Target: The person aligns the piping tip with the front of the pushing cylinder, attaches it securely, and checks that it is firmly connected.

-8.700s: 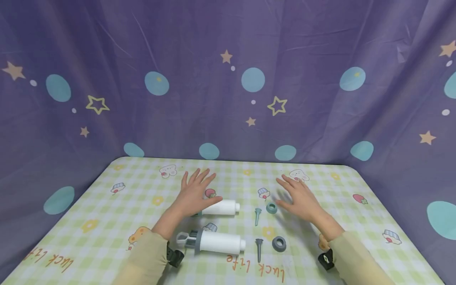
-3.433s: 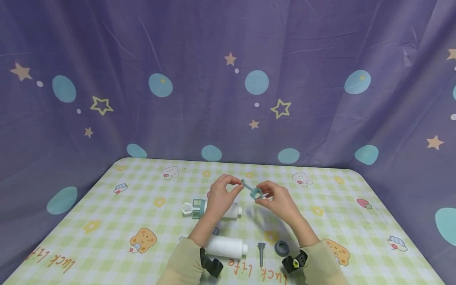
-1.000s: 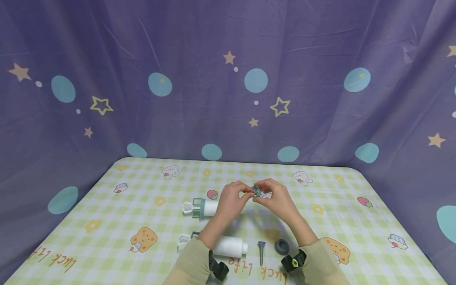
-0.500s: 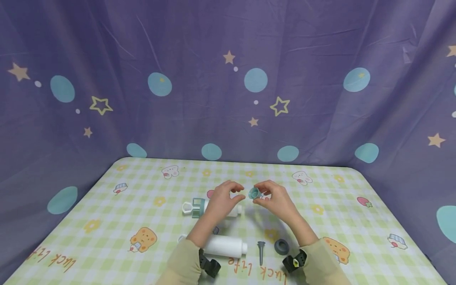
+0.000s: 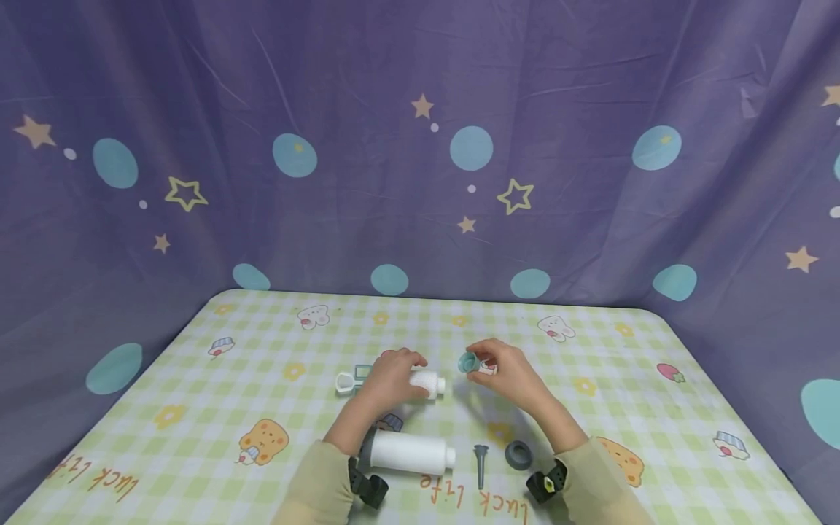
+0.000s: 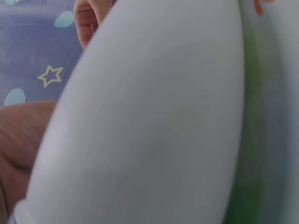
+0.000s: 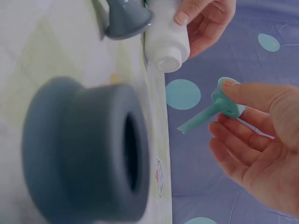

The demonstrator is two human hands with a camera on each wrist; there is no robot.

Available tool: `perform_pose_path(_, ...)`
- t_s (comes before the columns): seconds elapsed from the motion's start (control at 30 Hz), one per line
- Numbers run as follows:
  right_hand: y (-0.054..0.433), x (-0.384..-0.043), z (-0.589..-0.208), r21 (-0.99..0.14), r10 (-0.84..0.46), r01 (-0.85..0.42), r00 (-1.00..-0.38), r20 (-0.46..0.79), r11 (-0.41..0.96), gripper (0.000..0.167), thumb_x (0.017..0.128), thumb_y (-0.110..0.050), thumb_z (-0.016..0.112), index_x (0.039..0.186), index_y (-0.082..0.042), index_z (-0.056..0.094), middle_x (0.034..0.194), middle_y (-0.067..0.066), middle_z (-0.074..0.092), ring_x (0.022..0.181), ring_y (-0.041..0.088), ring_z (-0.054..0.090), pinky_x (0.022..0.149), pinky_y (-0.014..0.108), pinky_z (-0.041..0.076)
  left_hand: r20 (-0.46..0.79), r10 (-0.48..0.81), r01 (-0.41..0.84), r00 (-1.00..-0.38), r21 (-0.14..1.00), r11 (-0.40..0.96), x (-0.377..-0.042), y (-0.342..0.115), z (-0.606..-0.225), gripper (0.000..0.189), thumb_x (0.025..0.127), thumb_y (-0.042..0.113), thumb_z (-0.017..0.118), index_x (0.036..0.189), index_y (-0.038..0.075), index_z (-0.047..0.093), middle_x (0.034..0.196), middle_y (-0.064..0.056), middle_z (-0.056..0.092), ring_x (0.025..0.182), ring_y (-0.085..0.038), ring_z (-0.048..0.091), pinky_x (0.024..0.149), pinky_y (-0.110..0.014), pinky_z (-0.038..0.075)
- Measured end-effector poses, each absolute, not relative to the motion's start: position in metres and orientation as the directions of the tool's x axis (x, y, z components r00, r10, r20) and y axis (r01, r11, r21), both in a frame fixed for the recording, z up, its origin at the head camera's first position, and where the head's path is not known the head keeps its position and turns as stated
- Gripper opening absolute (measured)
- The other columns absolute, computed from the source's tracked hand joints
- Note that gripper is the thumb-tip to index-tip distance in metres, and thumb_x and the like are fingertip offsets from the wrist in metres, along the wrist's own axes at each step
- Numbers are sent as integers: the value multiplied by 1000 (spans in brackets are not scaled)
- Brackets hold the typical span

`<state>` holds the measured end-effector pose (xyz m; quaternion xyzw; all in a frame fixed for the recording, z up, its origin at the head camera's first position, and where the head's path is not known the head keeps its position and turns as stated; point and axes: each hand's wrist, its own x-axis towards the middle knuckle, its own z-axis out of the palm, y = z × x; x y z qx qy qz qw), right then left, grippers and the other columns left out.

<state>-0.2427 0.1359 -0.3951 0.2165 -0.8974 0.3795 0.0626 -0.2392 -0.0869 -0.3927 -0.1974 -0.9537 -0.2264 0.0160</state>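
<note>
My left hand grips the barrel of the farther white syringe, which has a teal collar and a looped white handle. In the right wrist view its thumb lies along the barrel, with the fingers on the far side. My right hand pinches a teal ring between thumb and fingers, just right of the barrel's tip. A slim teal nozzle sticks out through that ring. The nearer white syringe, with a grey collar, lies below the left forearm, its handle hidden.
A grey nozzle and a grey ring lie near the front, close to the right wrist. The checked tablecloth covers the table, and a purple curtain hangs behind its back edge.
Earlier, the left hand pushed the teal nozzle into the ring. It has since let go, moved left and down, and taken hold of the farther syringe. The right hand keeps the ring, slightly lower.
</note>
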Motion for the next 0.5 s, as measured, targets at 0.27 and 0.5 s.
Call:
perform_pose_path(0.27, 137, -244, -399, -658, -372, -433, -896, 241, 617, 38, 78, -13, 70, 114, -7, 59, 105, 3, 62, 91, 20, 59, 82, 37, 48, 58, 380, 375, -923, 346, 860, -240, -91, -396, 44, 69, 20, 77, 109, 8, 64, 102, -9, 63, 98, -29, 53, 83, -48, 41)
perform_pose_path(0.5, 138, -246, -402, -642, -385, -446, -890, 244, 624, 38, 79, -15, 70, 114, -8, 59, 104, 3, 63, 91, 18, 60, 80, 35, 49, 83, 365, 369, -927, 357, 858, -240, -91, -398, 42, 66, 19, 79, 104, 10, 66, 98, -6, 65, 92, -25, 54, 79, -45, 42)
